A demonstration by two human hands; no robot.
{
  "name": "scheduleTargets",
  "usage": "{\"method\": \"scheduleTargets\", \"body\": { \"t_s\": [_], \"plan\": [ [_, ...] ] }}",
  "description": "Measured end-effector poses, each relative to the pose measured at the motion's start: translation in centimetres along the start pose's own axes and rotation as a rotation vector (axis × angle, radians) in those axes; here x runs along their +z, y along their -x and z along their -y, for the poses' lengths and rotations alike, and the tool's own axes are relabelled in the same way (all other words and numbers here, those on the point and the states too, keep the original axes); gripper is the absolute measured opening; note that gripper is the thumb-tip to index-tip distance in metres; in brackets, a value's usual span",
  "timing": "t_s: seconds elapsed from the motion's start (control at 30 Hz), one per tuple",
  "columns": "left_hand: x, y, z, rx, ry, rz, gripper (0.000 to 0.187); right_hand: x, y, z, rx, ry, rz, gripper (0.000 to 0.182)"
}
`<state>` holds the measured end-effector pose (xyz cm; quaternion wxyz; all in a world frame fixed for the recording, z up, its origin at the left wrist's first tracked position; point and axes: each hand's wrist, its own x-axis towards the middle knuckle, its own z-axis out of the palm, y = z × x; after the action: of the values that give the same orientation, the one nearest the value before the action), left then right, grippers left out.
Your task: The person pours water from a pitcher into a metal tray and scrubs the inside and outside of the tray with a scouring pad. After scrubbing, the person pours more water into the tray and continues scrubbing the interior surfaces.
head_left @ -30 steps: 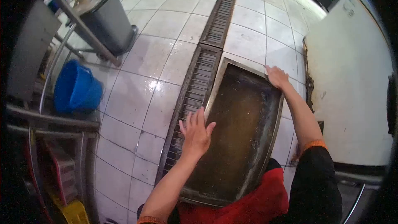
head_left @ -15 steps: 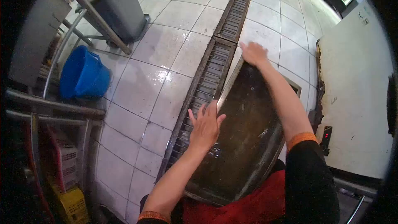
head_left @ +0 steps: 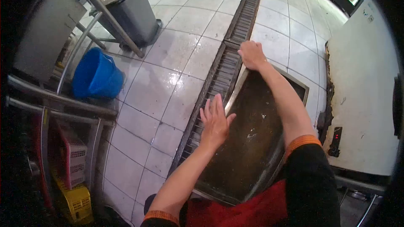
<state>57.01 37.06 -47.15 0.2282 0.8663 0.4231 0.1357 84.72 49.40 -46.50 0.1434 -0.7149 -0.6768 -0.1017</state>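
Note:
A rectangular metal-rimmed pit in the floor is full of murky brown water. My right hand is closed at the pit's far left corner, its fingers curled over the metal rim; the fingertips are hidden. Over the left rim, my left hand is open, palm down with fingers spread and pointing forward, holding nothing. A slatted drain grate runs along the left side of the pit, under the left fingers in this view.
White tiles around the pit look wet. A blue bucket, a grey bin and a metal-tube rack with red and yellow crates stand left. A white appliance with rusty edges borders the right.
My right hand's fingers have gone from loosely spread to curled at the far corner. My left hand stays open over the rim. The whole view has shifted slightly rightward.

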Motion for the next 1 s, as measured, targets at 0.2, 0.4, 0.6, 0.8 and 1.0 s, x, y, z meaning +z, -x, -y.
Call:
{"method": "scheduleTargets", "body": {
  "t_s": [0.2,0.4,0.6,0.8,1.0],
  "plan": [
    [0.2,-0.1,0.3,0.034,-0.042,-0.025,0.077,-1.1,3.4,5.7,-0.196,-0.039,0.195,0.025],
    [0.3,-0.7,0.3,0.001,-0.057,0.042,0.058,0.0,2.2,4.3,0.198,0.082,-0.528,0.026],
    [0.3,-0.2,-0.6,0.014,-0.011,0.038,0.057,4.1,23.4,7.8,0.674,0.145,0.588,0.058],
    [0.6,0.1,-0.5,0.019,-0.057,0.081,0.057,5.5,25.6,3.0,0.645,-0.313,1.097,0.05],
    [-0.1,-0.1,-0.6,0.004,-0.021,0.131,0.056,-13.1,24.4,-2.5,0.495,-0.363,-0.12,0.032]
  ]
}}
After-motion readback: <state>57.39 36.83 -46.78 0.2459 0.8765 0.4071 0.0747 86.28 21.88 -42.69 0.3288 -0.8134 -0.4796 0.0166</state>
